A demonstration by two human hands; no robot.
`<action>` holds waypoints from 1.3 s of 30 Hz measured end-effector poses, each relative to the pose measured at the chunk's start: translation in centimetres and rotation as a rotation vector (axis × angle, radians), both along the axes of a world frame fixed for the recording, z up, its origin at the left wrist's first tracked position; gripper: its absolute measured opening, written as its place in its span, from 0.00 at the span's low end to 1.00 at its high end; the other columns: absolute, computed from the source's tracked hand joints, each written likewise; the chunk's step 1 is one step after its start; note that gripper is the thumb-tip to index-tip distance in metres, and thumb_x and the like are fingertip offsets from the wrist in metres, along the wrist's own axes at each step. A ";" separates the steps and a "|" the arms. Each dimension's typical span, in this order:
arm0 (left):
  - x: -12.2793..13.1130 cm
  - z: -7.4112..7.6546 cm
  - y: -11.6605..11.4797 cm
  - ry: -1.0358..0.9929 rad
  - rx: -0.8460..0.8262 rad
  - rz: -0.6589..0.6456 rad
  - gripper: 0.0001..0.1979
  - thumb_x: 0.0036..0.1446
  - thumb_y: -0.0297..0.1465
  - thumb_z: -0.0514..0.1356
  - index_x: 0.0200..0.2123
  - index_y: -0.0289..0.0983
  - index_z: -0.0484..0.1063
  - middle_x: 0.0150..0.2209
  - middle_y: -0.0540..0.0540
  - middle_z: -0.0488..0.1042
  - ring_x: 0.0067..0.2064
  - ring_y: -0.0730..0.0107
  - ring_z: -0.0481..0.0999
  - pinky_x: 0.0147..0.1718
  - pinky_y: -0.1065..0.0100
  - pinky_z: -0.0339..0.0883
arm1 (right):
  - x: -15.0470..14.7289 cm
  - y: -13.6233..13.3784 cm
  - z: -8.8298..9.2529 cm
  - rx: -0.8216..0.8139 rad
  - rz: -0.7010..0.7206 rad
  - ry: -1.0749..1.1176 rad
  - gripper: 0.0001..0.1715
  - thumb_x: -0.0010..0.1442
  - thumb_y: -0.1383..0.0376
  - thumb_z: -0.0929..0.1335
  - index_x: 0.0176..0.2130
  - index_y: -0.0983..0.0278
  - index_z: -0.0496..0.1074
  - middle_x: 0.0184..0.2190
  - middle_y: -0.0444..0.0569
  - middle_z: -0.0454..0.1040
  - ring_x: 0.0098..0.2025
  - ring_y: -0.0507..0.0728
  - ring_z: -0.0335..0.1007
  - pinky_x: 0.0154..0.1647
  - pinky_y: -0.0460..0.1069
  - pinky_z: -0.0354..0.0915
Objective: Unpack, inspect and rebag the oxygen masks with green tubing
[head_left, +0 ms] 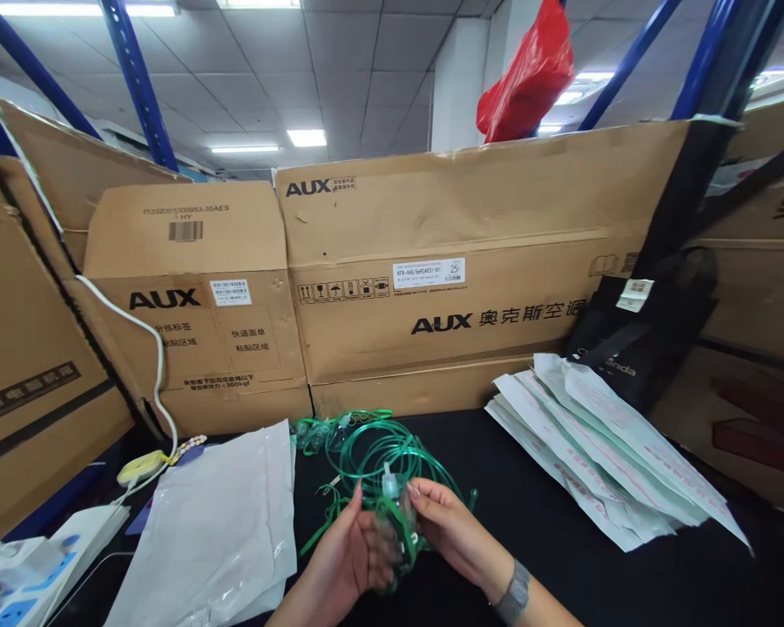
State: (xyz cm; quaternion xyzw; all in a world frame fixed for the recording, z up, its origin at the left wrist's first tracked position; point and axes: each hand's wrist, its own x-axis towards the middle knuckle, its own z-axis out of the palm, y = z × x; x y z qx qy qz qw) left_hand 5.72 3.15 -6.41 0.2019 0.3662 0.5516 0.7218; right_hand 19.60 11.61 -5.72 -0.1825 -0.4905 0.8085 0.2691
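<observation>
A clear oxygen mask (398, 531) with a green elastic strap and a pale connector on top is between my hands, slightly blurred. My right hand (450, 527) pinches its right edge between thumb and fingers. On the other side, my left hand (353, 553) is loosely open, thumb raised and fingers bent towards the mask; whether they touch it I cannot tell. Behind the mask lies a coil of green tubing (372, 444) on the black table surface (476, 575). More clear mask-like pieces with green straps (317, 434) lie at the coil's left.
White plastic packets (215, 522) lie on the left, near a white power strip (71, 557) and a white cable (160, 357). Several white paper-like pouches (588, 453) are stacked at right. Cardboard panels (366, 340) wall off the back; a black bag (633, 348) hangs at right.
</observation>
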 end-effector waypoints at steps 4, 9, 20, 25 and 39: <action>0.6 0.1 -0.3 0.004 -0.030 -0.209 0.33 0.50 0.54 0.44 0.29 0.31 0.72 0.22 0.43 0.73 0.20 0.69 0.72 0.17 0.71 0.64 | 0.1 -0.5 -0.2 -0.019 0.156 -0.064 0.20 0.43 0.55 0.72 0.22 0.68 0.65 0.19 0.39 0.62 0.22 0.46 0.58 0.26 0.43 0.54; 0.0 0.2 0.2 0.013 0.005 -0.035 0.23 0.55 0.45 0.48 0.35 0.32 0.71 0.25 0.44 0.76 0.23 0.69 0.74 0.24 0.68 0.66 | 0.1 -0.6 0.1 -0.016 0.136 -0.075 0.17 0.49 0.55 0.69 0.29 0.66 0.65 0.24 0.41 0.65 0.24 0.48 0.64 0.25 0.43 0.60; -1.7 -0.1 0.9 -0.128 -0.170 0.385 0.12 0.59 0.30 0.49 0.31 0.30 0.69 0.26 0.42 0.78 0.25 0.70 0.76 0.27 0.71 0.65 | 0.7 0.7 0.9 0.207 0.206 -0.245 0.23 0.39 0.63 0.74 0.38 0.65 0.72 0.22 0.41 0.69 0.22 0.47 0.64 0.17 0.39 0.53; -2.8 0.1 1.1 -0.124 -0.183 0.571 0.09 0.59 0.27 0.49 0.32 0.33 0.68 0.25 0.48 0.77 0.25 0.75 0.76 0.26 0.73 0.66 | 0.5 2.5 -0.6 0.460 -0.238 -0.475 0.12 0.40 0.58 0.72 0.23 0.66 0.76 0.17 0.43 0.67 0.20 0.48 0.59 0.21 0.44 0.56; -4.3 1.9 0.7 -0.115 -0.048 0.679 0.11 0.59 0.23 0.47 0.32 0.32 0.68 0.27 0.43 0.77 0.28 0.71 0.77 0.26 0.72 0.69 | 3.0 5.3 0.7 0.457 -0.613 -0.526 0.33 0.49 0.44 0.61 0.37 0.69 0.74 0.18 0.45 0.68 0.19 0.52 0.63 0.19 0.46 0.57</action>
